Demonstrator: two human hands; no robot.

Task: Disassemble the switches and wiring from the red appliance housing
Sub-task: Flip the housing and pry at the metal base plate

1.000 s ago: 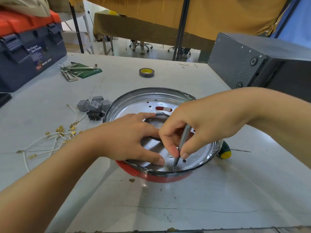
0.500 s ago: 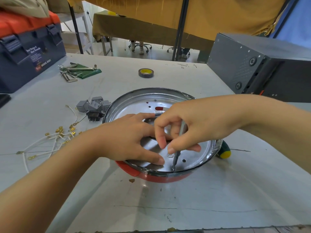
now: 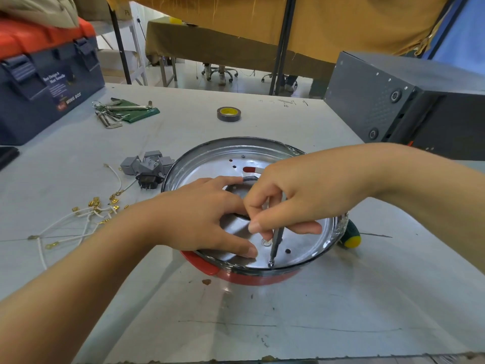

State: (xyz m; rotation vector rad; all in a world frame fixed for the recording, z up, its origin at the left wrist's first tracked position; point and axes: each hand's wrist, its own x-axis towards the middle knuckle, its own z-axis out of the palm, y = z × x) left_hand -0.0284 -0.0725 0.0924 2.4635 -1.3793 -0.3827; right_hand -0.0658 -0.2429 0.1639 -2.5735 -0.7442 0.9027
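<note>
- Right hand (image 3: 296, 195) pinches a slim steel screwdriver shaft (image 3: 277, 241), tip on a near-rim screw (image 3: 270, 264).
- Left hand (image 3: 199, 219) lies flat, fingers straight, on the round shiny metal plate (image 3: 301, 245) inside the red housing (image 3: 252, 278).

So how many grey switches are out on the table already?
4, clustered left of the red housing: leftmost switch, rear switch, middle switch, and right switch by the rim. The pile may hide another.

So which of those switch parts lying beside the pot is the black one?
The black socket piece, nearest the person, just left of the red housing's rim. The other parts clustered behind it are all grey.
</note>
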